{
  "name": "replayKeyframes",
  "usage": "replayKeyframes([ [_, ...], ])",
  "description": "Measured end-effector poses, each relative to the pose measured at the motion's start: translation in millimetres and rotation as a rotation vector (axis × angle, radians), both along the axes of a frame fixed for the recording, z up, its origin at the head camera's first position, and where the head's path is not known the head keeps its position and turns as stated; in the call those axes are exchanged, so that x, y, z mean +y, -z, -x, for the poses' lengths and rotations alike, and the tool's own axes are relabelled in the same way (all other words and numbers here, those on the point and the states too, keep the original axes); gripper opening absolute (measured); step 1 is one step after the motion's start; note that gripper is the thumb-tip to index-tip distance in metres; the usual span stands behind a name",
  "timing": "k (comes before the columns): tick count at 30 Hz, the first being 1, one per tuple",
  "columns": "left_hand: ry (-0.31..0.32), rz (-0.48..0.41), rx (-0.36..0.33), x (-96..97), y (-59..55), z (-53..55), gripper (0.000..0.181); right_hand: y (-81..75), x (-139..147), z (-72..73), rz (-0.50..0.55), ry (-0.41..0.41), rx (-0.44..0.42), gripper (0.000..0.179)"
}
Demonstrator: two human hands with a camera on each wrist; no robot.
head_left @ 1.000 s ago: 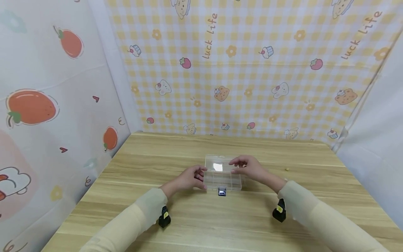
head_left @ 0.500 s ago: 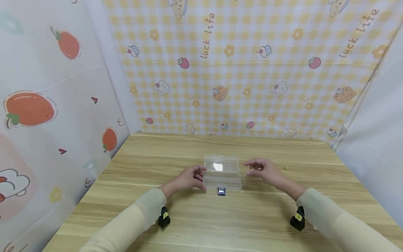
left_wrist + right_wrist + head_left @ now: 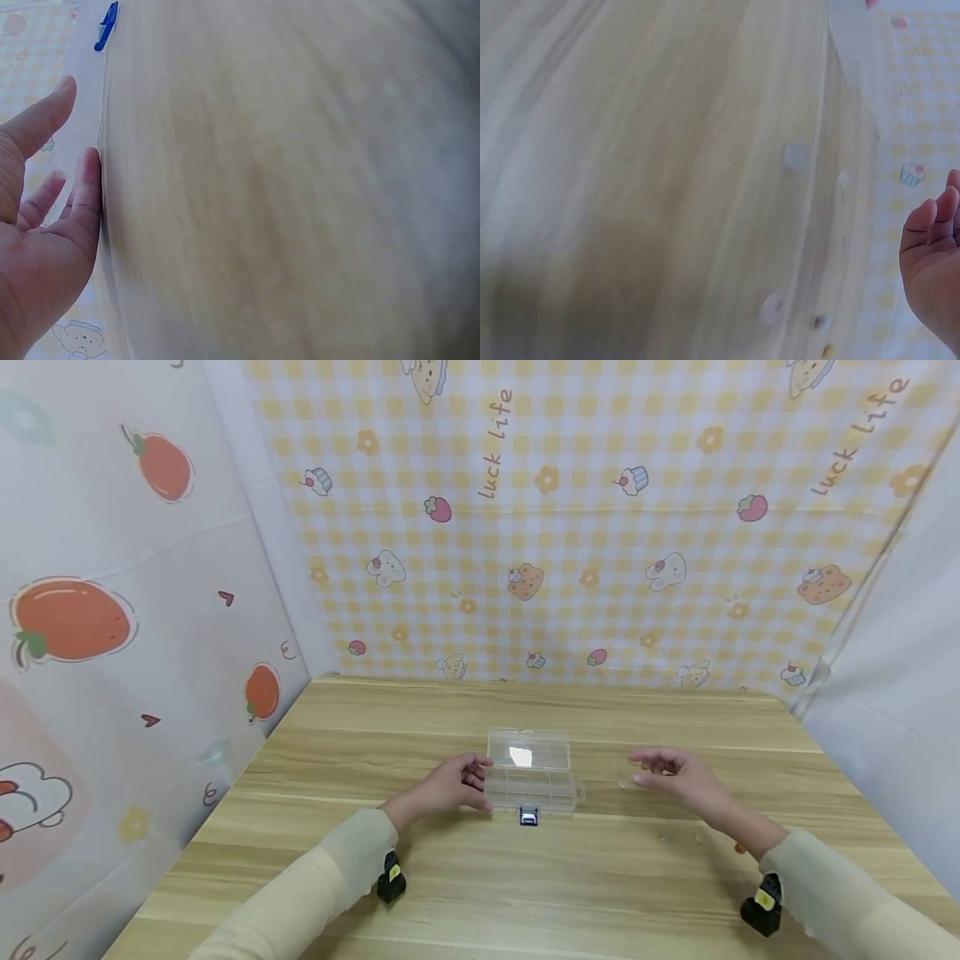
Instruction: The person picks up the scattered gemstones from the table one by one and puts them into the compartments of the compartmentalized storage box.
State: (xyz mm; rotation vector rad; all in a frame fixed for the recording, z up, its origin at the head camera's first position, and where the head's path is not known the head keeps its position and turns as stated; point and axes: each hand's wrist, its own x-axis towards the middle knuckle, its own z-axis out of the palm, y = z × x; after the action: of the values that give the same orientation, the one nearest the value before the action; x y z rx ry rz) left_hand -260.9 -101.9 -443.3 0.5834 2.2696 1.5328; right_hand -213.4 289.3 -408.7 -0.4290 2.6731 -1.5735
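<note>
A clear plastic compartment box (image 3: 528,789) lies on the table with its lid (image 3: 551,747) raised at the back. Its blue latch (image 3: 528,816) hangs at the front, and it shows blue in the left wrist view as well (image 3: 107,26). At the box's left end my left hand (image 3: 453,782) rests with thumb and fingers spread, fingertips right at the side wall. My right hand (image 3: 682,781) is over the table to the right of the box, fingers loosely bent. Nothing shows between them. Close to its fingertips lies a small clear piece (image 3: 622,784).
More small clear pieces (image 3: 699,838) and an orange one (image 3: 740,847) lie to the right, near my right wrist. In the right wrist view, a yellow bit (image 3: 827,350) and pale pieces (image 3: 771,307) dot the wooden table. A checked cloth (image 3: 555,543) hangs behind.
My right hand has moved right, away from above the open box to over the table. My left hand and the box have stayed in place.
</note>
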Motion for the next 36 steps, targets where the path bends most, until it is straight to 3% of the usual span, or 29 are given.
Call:
replayKeyframes([
  [11, -0.002, 0.005, 0.002, 1.8, -0.6, -0.5, 0.065, 6.1, 39, -17.2, -0.008, 0.075, 0.036, 0.039],
  [23, -0.003, 0.002, -0.004, 1.8, -1.3, -0.8, 0.065, 13.1, 75, -34.4, -0.005, 0.093, -0.005, 0.037],
  [30, -0.012, 0.020, 0.012, 1.1, 0.7, 0.4, 0.066, 17.3, 93, -45.6, -0.040, 0.117, -0.082, 0.039],
  [36, -0.007, 0.015, 0.010, 0.6, 1.9, 1.0, 0.066, 24.6, 107, -52.1, -0.043, 0.093, -0.073, 0.034],
])
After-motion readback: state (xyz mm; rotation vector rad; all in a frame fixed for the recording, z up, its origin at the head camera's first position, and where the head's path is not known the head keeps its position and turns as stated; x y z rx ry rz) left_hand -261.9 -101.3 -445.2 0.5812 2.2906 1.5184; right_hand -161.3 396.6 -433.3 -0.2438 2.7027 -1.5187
